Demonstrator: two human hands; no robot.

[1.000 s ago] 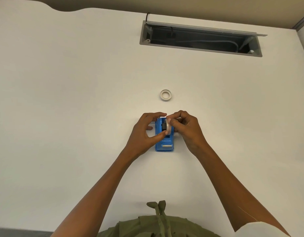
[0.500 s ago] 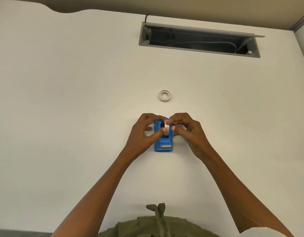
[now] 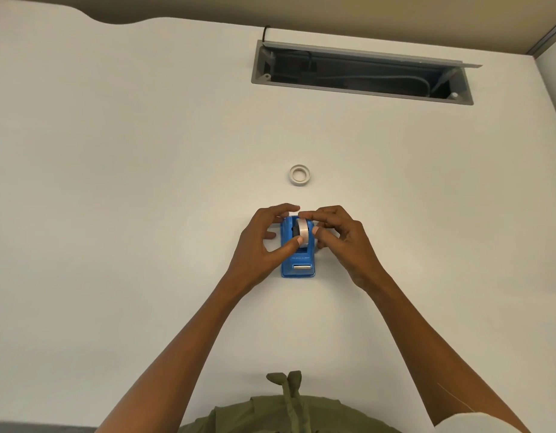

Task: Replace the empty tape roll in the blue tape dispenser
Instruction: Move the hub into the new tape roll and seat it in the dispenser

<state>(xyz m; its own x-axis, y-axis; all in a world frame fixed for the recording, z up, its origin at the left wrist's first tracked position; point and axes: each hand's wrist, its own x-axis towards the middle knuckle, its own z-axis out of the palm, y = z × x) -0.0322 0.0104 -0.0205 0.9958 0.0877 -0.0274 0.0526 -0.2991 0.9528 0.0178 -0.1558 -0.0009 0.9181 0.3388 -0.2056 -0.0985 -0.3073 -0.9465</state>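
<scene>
Between the left hand [image 3: 264,242] and right hand [image 3: 345,242], both pinching it, the new tape roll [image 3: 302,231] sits in the blue dispenser [image 3: 298,264], so the old ring [image 3: 299,175] seems out.

No text can be read anywhere (the blue tape dispenser [image 3: 298,264] shows only blurred marks).

Both hands, the left hand [image 3: 260,242] and right hand [image 3: 345,242], pinch a tape roll [image 3: 302,231] seated upright in the blue dispenser [image 3: 298,264] on the white table [image 3: 114,182].
</scene>
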